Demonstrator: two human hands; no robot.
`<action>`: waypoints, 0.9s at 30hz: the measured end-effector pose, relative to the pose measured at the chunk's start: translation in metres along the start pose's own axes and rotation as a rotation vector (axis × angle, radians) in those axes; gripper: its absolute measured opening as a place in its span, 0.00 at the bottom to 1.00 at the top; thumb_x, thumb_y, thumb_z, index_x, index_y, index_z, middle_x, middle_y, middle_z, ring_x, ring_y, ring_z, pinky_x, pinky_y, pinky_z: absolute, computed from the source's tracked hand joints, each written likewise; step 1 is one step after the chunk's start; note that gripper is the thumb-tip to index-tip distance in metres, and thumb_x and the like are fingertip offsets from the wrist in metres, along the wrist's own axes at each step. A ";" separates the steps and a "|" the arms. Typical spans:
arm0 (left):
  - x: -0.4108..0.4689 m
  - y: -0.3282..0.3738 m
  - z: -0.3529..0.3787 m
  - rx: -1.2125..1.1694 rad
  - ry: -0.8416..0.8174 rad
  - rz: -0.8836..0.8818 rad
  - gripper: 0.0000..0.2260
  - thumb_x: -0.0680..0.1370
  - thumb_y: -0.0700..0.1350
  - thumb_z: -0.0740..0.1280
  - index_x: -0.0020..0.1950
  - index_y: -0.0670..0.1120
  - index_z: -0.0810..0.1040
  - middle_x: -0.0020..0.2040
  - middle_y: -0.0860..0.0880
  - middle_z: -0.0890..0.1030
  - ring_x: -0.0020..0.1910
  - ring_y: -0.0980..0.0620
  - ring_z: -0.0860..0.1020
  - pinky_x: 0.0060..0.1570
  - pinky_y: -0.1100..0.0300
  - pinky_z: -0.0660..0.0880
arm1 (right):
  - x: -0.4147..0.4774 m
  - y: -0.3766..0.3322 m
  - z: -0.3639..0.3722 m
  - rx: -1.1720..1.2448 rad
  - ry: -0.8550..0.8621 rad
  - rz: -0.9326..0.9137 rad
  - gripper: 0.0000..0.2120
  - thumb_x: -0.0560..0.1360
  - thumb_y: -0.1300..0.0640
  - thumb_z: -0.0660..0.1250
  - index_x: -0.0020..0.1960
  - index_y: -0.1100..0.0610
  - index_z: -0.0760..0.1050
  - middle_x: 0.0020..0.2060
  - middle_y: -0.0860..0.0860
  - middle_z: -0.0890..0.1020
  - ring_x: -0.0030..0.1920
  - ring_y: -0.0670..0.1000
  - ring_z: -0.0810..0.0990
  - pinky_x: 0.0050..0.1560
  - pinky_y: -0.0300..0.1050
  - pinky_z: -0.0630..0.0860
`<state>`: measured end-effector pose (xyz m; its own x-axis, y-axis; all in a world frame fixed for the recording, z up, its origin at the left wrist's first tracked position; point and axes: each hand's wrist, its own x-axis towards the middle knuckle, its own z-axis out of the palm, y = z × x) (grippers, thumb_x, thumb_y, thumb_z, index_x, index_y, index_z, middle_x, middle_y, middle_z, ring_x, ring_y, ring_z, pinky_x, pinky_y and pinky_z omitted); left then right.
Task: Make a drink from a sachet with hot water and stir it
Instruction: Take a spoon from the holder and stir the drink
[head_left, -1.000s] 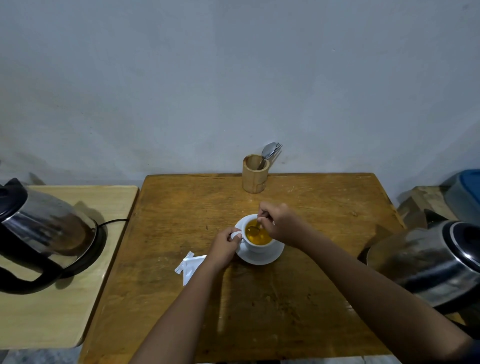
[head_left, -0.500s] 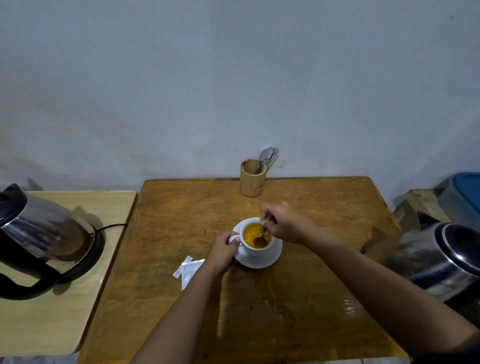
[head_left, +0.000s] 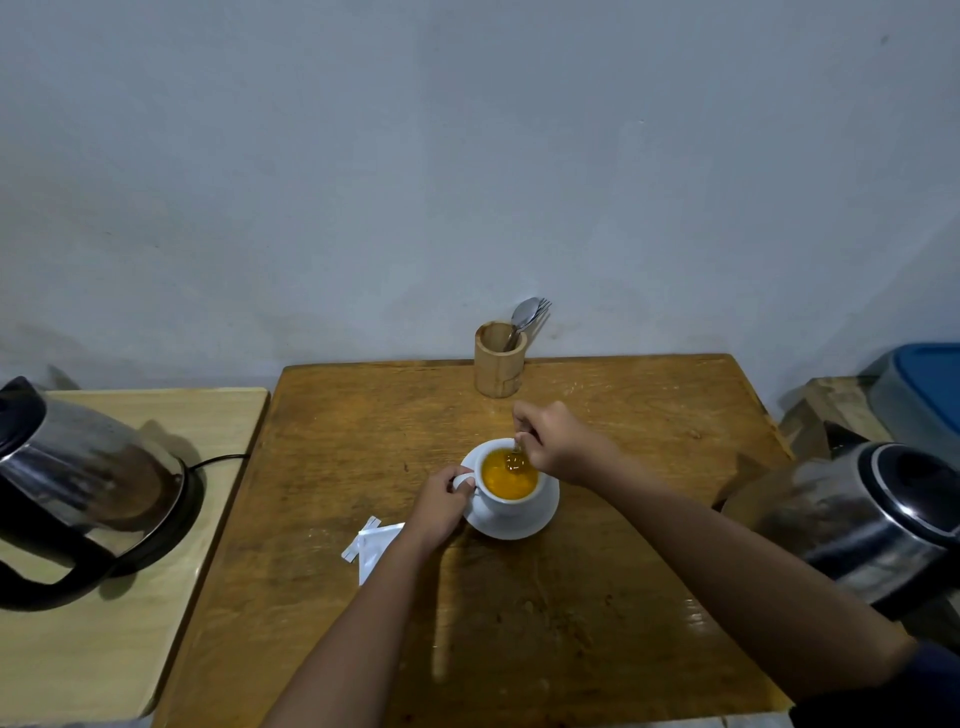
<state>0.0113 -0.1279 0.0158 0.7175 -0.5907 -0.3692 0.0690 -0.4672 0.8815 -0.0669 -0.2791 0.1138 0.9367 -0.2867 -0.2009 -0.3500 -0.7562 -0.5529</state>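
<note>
Bare grey wall behind, and below it we have our worn wooden table (head_left: 363, 415) with everything laid out. Front and centre sits the white cup (head_left: 506, 499) on its saucer (head_left: 545, 512), filled with an orange drink (head_left: 506, 475), so the powder and the hot water look to be already in. Our left hand (head_left: 439, 501) is curled around the cup's handle, fingers pinched on it to steady things. Our right hand (head_left: 556, 441) is closed around the top of a spoon (head_left: 517, 457), whose bowl dips into the liquid at the far side of the cup, so we judge this to be the stirring step. Just beside the left wrist lies the torn sachet (head_left: 371, 543), flat on the wood and apparently spent. One kettle (head_left: 83, 488) rests on its base on the pale side table (head_left: 208, 415) to the left, a second kettle (head_left: 872, 519) sits at the right edge. At the back, a wooden holder (head_left: 496, 366) keeps spare cutlery (head_left: 524, 317). What seems left: finish stirring until the colour is even, then lift the spoon out.
</note>
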 end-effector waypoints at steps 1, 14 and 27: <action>0.000 0.000 0.000 0.000 0.001 0.001 0.08 0.79 0.41 0.60 0.55 0.45 0.77 0.51 0.47 0.77 0.49 0.50 0.74 0.43 0.58 0.71 | -0.001 0.000 -0.002 -0.008 -0.017 0.008 0.06 0.77 0.61 0.61 0.43 0.53 0.68 0.39 0.55 0.78 0.38 0.52 0.74 0.36 0.46 0.71; 0.003 -0.005 0.000 0.005 0.011 0.000 0.10 0.79 0.41 0.61 0.57 0.42 0.77 0.52 0.45 0.79 0.49 0.49 0.75 0.42 0.62 0.71 | -0.007 -0.013 0.011 -0.039 -0.037 -0.104 0.02 0.76 0.62 0.59 0.45 0.59 0.70 0.36 0.58 0.77 0.36 0.55 0.74 0.34 0.48 0.69; 0.002 -0.004 0.001 -0.009 0.005 0.027 0.07 0.79 0.40 0.60 0.52 0.44 0.78 0.49 0.46 0.79 0.47 0.50 0.75 0.40 0.64 0.71 | -0.012 -0.016 0.002 -0.070 -0.086 -0.047 0.03 0.75 0.63 0.59 0.47 0.61 0.71 0.40 0.58 0.78 0.39 0.53 0.73 0.37 0.48 0.70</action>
<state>0.0114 -0.1277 0.0109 0.7227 -0.5996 -0.3438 0.0558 -0.4452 0.8937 -0.0723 -0.2625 0.1238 0.9481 -0.2012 -0.2462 -0.3029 -0.8074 -0.5064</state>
